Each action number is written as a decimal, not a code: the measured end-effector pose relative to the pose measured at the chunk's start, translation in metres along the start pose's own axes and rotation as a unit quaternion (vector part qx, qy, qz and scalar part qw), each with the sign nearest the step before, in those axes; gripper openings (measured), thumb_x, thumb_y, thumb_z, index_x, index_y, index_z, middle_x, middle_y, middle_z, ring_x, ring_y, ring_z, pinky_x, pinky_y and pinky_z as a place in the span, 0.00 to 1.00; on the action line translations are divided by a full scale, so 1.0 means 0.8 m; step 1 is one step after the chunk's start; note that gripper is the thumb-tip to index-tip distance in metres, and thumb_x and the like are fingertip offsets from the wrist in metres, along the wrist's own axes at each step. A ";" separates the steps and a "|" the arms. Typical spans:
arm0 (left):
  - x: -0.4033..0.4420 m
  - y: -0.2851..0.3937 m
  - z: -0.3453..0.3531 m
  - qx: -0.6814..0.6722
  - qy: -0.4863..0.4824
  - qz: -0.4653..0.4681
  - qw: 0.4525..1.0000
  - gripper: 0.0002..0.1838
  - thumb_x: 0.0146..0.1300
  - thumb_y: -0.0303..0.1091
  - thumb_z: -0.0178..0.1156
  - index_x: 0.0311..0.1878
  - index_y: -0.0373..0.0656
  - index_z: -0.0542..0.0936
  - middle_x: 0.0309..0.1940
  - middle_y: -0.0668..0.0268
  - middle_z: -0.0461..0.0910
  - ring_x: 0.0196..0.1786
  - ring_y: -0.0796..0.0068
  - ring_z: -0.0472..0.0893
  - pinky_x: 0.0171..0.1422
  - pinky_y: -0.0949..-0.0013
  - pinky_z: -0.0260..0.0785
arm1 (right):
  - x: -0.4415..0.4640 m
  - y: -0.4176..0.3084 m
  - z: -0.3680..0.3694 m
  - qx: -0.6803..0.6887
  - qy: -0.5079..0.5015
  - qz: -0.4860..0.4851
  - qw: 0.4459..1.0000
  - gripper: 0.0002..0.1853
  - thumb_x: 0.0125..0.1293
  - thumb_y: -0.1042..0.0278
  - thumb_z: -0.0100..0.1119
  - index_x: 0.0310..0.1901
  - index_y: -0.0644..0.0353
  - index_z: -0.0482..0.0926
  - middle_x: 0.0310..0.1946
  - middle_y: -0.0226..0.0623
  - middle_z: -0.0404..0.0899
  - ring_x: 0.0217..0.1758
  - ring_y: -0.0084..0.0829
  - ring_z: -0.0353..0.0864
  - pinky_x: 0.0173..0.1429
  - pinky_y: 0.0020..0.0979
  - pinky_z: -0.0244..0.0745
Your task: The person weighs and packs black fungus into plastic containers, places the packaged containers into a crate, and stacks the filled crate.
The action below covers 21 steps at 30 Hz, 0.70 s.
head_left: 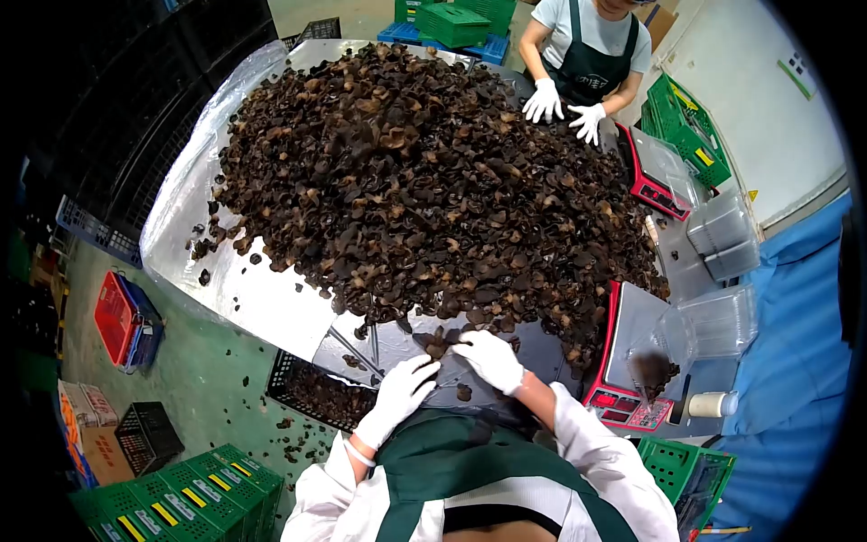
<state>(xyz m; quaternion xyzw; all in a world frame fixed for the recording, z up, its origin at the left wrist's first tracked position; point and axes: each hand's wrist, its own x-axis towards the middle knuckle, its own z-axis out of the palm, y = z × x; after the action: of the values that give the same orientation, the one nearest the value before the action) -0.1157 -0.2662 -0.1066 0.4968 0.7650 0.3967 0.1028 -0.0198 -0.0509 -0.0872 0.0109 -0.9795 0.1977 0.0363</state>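
Left hand [406, 390]: fingers curled, grip unclear
Right hand [489, 359]: seemingly pinching a black fungus piece [437, 344]
Fungus location: at fingertips, before the heap [424, 199]
Drop risk: a loose pinch

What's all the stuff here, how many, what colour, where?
Frilly pieces: countless, dark brown, heaped on table
Table: one, silvery, middle
Scales: two, red, right
Tubs: several, clear, right
Cylinder: one, white, right
Crates: many, green or black, around table
Stacked bins: at least two, red and blue, left
Pallet: at least one, blue, top
Cartons: at least one, brown, left
Sheet: one, blue, right
Floor: one, green, left
Other person: one, green-aproned, top right
Own apron: one, green, bottom
Left hand: one, white-gloved, lower middle
Right hand: one, white-gloved, lower middle
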 end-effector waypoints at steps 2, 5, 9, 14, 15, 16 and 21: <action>-0.001 -0.008 -0.011 -0.023 0.030 0.003 0.999 0.18 0.57 0.36 0.64 0.51 0.47 0.81 0.51 0.60 0.78 0.51 0.58 0.77 0.56 0.60 0.70 | -0.012 0.007 -0.013 0.014 0.010 0.030 0.999 0.13 0.63 0.66 0.53 0.49 0.48 0.79 0.42 0.33 0.77 0.45 0.36 0.77 0.47 0.34 0.76; 0.024 -0.032 -0.040 0.022 0.174 -0.071 0.982 0.17 0.54 0.34 0.66 0.48 0.42 0.80 0.46 0.58 0.80 0.52 0.56 0.77 0.59 0.59 0.69 | 0.023 0.000 -0.042 0.016 0.055 0.023 0.998 0.17 0.63 0.66 0.54 0.55 0.49 0.77 0.37 0.34 0.75 0.40 0.36 0.76 0.41 0.33 0.76; 0.056 -0.073 -0.045 0.106 0.212 -0.140 0.961 0.28 0.54 0.36 0.66 0.59 0.41 0.73 0.59 0.52 0.72 0.61 0.51 0.70 0.67 0.55 0.61 | 0.131 -0.020 -0.041 0.005 0.113 -0.021 0.993 0.24 0.61 0.66 0.57 0.60 0.50 0.72 0.52 0.38 0.73 0.48 0.38 0.76 0.46 0.33 0.77; 0.056 -0.072 -0.027 0.170 0.148 -0.087 0.970 0.28 0.54 0.36 0.65 0.59 0.42 0.74 0.60 0.54 0.72 0.61 0.50 0.69 0.65 0.53 0.62 | 0.203 -0.038 -0.009 -0.105 0.015 -0.020 0.994 0.39 0.48 0.62 0.71 0.65 0.45 0.67 0.69 0.48 0.57 0.65 0.51 0.66 0.52 0.38 0.77; 0.049 -0.071 -0.025 0.165 0.153 -0.087 0.971 0.24 0.54 0.35 0.65 0.55 0.42 0.76 0.57 0.56 0.74 0.61 0.51 0.70 0.63 0.54 0.64 | 0.194 -0.043 -0.004 -0.082 0.000 -0.037 0.996 0.34 0.50 0.63 0.68 0.62 0.47 0.70 0.67 0.46 0.61 0.62 0.48 0.68 0.51 0.37 0.77; 0.043 -0.069 -0.026 0.132 0.140 -0.090 0.977 0.20 0.54 0.34 0.65 0.51 0.42 0.79 0.55 0.57 0.75 0.59 0.52 0.71 0.61 0.55 0.66 | 0.179 -0.046 0.001 -0.060 -0.017 -0.053 0.997 0.29 0.52 0.65 0.65 0.59 0.49 0.72 0.64 0.44 0.65 0.59 0.45 0.70 0.49 0.37 0.77; 0.000 -0.036 -0.019 0.079 0.038 0.059 0.994 0.17 0.53 0.34 0.66 0.48 0.44 0.80 0.51 0.60 0.78 0.53 0.58 0.77 0.56 0.60 0.71 | 0.042 -0.030 0.026 -0.049 -0.015 -0.102 0.993 0.19 0.58 0.66 0.52 0.53 0.54 0.75 0.57 0.40 0.70 0.55 0.37 0.72 0.48 0.34 0.75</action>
<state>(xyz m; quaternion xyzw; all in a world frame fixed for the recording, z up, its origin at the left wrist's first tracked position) -0.1435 -0.2791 -0.1171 0.5320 0.7667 0.3592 0.0110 -0.0535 -0.0813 -0.0948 0.1117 -0.9823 0.1443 0.0418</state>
